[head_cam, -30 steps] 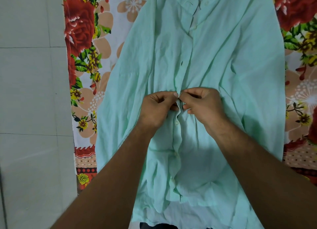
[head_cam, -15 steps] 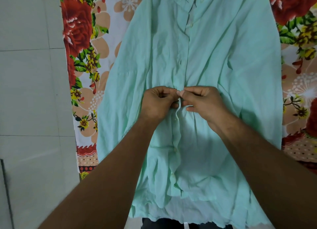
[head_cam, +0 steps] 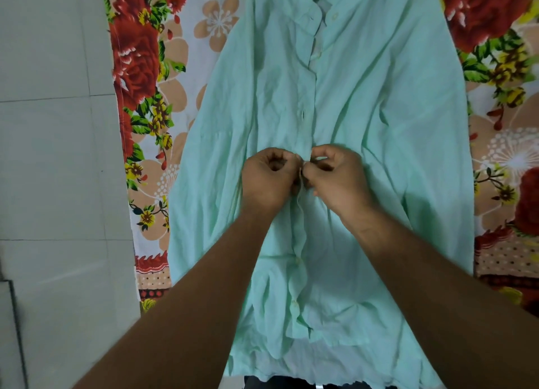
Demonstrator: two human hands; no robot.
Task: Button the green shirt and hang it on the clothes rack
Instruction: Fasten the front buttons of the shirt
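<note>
A pale mint-green, lightweight cotton shirt (head_cam: 379, 126) is lying front-up and spread flat on a red-and-peach floral printed sheet (head_cam: 140, 68), its collar (head_cam: 309, 15) pointing away from the person and its hem nearest them. That layout is keeping the two front edges side by side and easy to line up. The person's left hand (head_cam: 268, 178) and right hand (head_cam: 338, 178) are meeting at the middle of the shirt's front placket (head_cam: 300, 243). Both have their fingers curled in and their fingertips pinching the fabric edges, one hand to each side of the opening, apparently so that one can steady the buttonhole while the other works the button through; the button itself is hidden between the fingers. Below the hands, a small pale button (head_cam: 298, 261) is sitting on a closed stretch of placket, suggesting the lower part is done. Above them the front is gaping towards the collar, so several fastenings look to be waiting. Grey-white floor tiles (head_cam: 52, 155) are running along the sheet's left edge. No clothes rack is in sight.
</note>
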